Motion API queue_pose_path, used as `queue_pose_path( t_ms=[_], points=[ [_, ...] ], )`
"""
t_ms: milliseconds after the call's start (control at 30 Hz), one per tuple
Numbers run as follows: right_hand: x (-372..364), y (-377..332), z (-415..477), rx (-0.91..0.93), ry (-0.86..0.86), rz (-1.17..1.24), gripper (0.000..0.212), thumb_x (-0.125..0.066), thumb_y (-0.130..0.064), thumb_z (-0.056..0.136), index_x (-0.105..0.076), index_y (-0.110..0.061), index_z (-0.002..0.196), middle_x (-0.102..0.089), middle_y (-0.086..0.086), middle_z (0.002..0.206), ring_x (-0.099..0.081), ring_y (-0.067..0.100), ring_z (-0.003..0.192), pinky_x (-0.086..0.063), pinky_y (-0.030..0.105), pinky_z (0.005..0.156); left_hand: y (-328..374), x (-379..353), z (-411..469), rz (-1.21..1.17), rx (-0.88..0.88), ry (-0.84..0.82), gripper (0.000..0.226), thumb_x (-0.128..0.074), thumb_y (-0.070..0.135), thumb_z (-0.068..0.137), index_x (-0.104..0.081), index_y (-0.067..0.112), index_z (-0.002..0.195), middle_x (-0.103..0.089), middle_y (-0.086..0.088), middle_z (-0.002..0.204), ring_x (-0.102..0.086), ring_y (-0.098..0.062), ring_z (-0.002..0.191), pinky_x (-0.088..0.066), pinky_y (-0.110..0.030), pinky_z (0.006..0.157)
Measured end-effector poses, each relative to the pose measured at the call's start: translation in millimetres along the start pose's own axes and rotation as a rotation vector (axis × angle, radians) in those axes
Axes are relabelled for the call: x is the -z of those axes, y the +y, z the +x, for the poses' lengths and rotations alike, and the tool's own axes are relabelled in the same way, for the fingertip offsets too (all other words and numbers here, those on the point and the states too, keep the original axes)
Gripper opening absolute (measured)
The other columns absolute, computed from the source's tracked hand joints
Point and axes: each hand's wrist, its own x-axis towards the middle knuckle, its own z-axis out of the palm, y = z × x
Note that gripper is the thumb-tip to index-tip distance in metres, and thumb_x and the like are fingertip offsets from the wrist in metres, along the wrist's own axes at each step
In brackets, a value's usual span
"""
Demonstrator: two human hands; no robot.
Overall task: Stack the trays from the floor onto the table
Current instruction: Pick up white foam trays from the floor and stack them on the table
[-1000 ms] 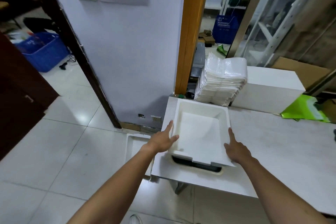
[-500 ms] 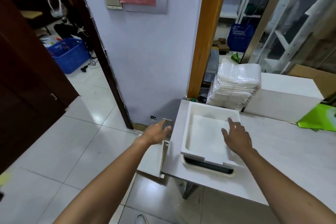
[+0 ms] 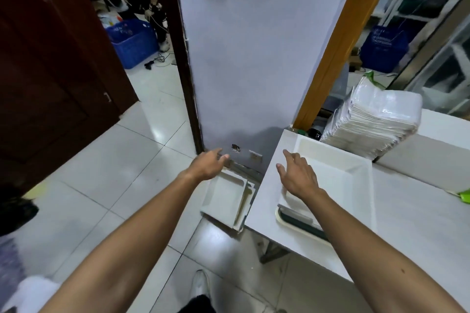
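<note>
- A white tray (image 3: 351, 185) sits open side up at the tabletop's (image 3: 264, 201) left end, its far corner near the wall.
- It rests on a dark tray with a cream rim (image 3: 295, 222), which peeks out at the tabletop's near side.
- The right hand (image 3: 297, 178) is over the left rim of the white tray, just inside the tabletop's left edge. Its fingers (image 3: 290, 156) are spread and straight and grip nothing. Whether the palm touches the rim cannot be told.
- More white trays (image 3: 226, 201) lie nested on the floor (image 3: 106, 185), tight against the tabletop's left edge and below it.
- The left hand (image 3: 208, 165) hovers off the tabletop's left edge, above the far end of those floor trays. Its fingers are loosely extended, slightly apart, and hold nothing.
- A pile of bagged white sheets (image 3: 376, 119) stands at the tabletop's far left corner, just behind the white tray.
- A white box (image 3: 422, 157) lies along the tabletop's far side, to the right of the pile.
- A blue basket (image 3: 134, 43) stands well away from the tabletop, past the doorway to its left.
</note>
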Motion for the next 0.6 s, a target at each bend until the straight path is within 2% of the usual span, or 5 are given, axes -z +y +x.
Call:
queue_pose_path(
  t_ms=[167,333,433,600],
  points=[
    [-32.0,-28.2,15.0,0.066,-0.025,-0.074,0.058,-0.041,-0.04,0.104,-0.029,-0.017,0.155,-0.038,0.012,0.155,-0.041,0.031,0.137,-0.037,0.044,0.11,-56.4,0.5,-1.8,-0.081,0.118,0.033,0.051,-0.038,0.047,0.102,-0.051,0.017,0.142,-0.056,-0.006,0.143,-0.051,-0.029,0.13,-0.039,-0.038,0.104],
    [-73.7,-53.9,39.6,0.04,-0.183,-0.084,0.06,-0.04,-0.041,0.103,-0.026,-0.016,0.156,-0.04,0.013,0.152,-0.041,0.032,0.136,-0.036,0.045,0.11,-121.8,-18.6,6.8,-0.146,0.232,-0.017,0.048,-0.038,0.048,0.102,-0.058,0.018,0.134,-0.062,-0.005,0.135,-0.056,-0.027,0.122,-0.043,-0.036,0.097],
    [-113.8,-66.5,69.2,-0.021,-0.303,-0.017,0.061,-0.045,-0.035,0.1,-0.025,-0.014,0.154,-0.039,0.013,0.152,-0.039,0.033,0.136,-0.039,0.044,0.107,-165.3,-42.5,31.2,-0.174,0.292,-0.069,0.048,-0.036,0.051,0.101,-0.06,0.021,0.131,-0.063,-0.003,0.132,-0.057,-0.026,0.119,-0.044,-0.036,0.094],
    [-195.2,-83.5,116.3,-0.156,-0.43,0.093,0.058,-0.053,-0.034,0.097,-0.036,-0.007,0.145,-0.043,0.015,0.15,-0.045,0.035,0.134,-0.041,0.042,0.105,-226.4,-94.6,78.9,-0.173,0.356,-0.135,0.045,-0.035,0.048,0.103,-0.059,0.024,0.132,-0.063,-0.003,0.131,-0.056,-0.027,0.119,-0.042,-0.033,0.091]
  ],
)
